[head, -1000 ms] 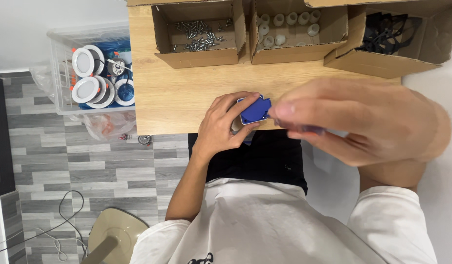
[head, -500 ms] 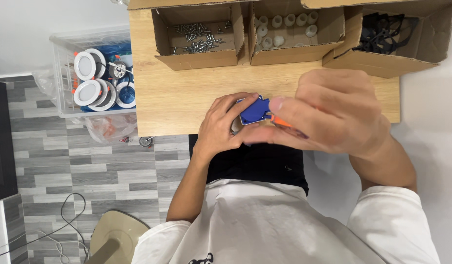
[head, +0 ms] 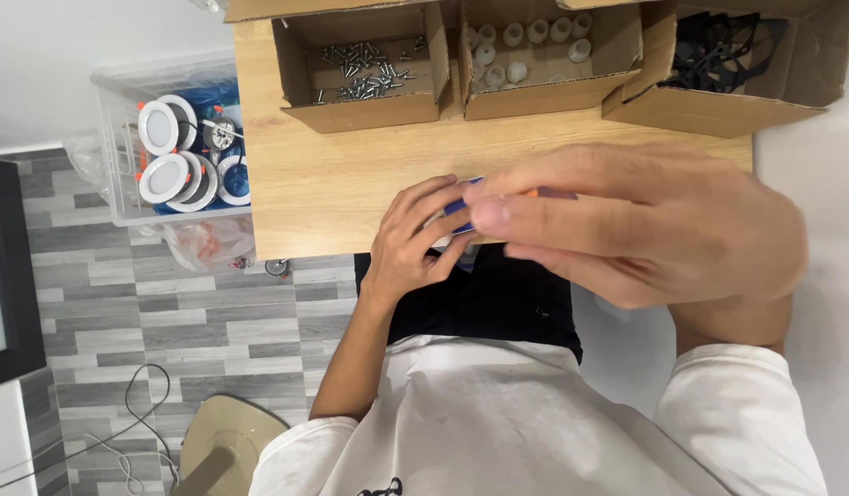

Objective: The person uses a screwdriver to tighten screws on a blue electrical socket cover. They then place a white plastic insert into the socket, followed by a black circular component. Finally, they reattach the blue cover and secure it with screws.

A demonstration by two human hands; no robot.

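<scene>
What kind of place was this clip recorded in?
Probably a small assembly workstation, maybe at home: a wooden table with cardboard boxes of screws and white parts, and a clear bin of round lamps beside it.

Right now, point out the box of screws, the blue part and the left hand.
box of screws (head: 300, 64), head view, on its left cardboard wall.
blue part (head: 458, 210), head view, on its visible blue edge.
left hand (head: 408, 241), head view, on its back.

White short-sleeved tee with a small black print at the chest, dark shorts below; bare forearms, left hand (head: 408, 241) and right hand (head: 647, 223) without rings or gloves
</scene>
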